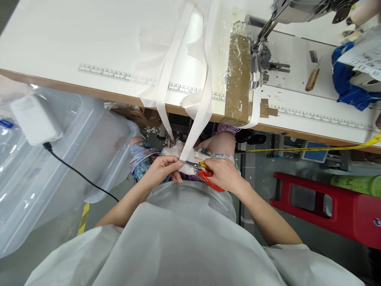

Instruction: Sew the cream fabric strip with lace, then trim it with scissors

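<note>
Over my lap, my left hand pinches the lower end of a white fabric strip that hangs down over the table edge. My right hand grips a pair of scissors with red and yellow handles. The scissor blades point left and reach the strip just beside my left fingertips; whether they are fully closed I cannot tell. More white cloth is bunched on my lap behind the hands. A second length of the strip runs up onto the table.
The white sewing table has printed rulers along its front edge. A sewing machine stands at the right, near a wooden-handled blade. Clear plastic bins crowd the left. A red stool and yellow measuring tape are at right.
</note>
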Motion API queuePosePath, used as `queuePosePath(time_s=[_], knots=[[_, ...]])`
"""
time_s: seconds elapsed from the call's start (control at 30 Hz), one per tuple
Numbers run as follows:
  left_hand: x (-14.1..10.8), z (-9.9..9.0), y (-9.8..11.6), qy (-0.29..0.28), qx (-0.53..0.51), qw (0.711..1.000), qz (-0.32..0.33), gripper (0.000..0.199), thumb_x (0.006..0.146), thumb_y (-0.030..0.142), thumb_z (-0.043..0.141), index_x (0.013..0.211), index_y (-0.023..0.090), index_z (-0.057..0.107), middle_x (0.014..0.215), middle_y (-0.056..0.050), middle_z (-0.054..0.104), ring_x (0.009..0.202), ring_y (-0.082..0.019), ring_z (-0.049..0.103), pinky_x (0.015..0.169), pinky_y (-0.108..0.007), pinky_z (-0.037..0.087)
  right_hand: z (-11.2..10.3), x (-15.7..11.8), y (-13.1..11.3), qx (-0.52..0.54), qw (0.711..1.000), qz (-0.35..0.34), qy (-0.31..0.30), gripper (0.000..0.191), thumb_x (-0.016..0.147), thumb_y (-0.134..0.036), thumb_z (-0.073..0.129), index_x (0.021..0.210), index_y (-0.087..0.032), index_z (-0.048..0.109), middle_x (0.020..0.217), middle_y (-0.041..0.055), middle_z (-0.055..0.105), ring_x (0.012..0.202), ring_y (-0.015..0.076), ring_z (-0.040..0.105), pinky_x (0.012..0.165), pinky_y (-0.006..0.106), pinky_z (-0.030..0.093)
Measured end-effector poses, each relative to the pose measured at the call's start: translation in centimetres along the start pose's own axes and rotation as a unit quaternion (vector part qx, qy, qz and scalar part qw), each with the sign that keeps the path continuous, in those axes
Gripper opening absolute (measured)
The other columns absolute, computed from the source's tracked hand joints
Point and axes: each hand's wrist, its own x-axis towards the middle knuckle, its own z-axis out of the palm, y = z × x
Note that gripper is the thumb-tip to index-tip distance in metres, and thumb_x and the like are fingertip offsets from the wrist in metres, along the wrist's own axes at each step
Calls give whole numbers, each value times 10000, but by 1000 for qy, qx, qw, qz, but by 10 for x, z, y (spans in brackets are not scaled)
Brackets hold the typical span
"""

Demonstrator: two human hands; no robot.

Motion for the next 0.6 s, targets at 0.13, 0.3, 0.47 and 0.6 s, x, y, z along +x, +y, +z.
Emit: queuePosePath(time_s=[0.13,0.3,0.47,0.6], knots=[[1,1,0,1,2,1000,-2,507,758,627,727,745,150,557,577,-65,662,539,-167,651,516,-204,487,2,-2,7,26,1000,0,1,466,937,-552,528,649,-210,399,653,32,552,597,180,504,537,289,211],[5,-2,0,2,6,1000,-5,549,754,649,717,912,134,613,615,-67,676,576,-177,667,542,-212,505,4,-11,21,179,983,9,46,566,902,-719,442,657,-228,303,591,-11,441,536,157,391,522,278,252],[8,-12,-5,-12,22,1000,-1,677,814,605,668,1240,92,552,668,-80,684,636,-193,681,584,-227,521,9,-20,29,248,966,26,74,556,889,-722,481,678,-227,342,606,-23,404,554,157,370,538,280,263],[16,-24,-11,61,179,980,61,611,870,494,602,1340,118,494,909,-106,685,647,-178,639,581,-261,504,11,-26,30,267,959,34,87,532,892,-696,516,686,-216,418,626,-13,433,583,167,400,555,282,284]])
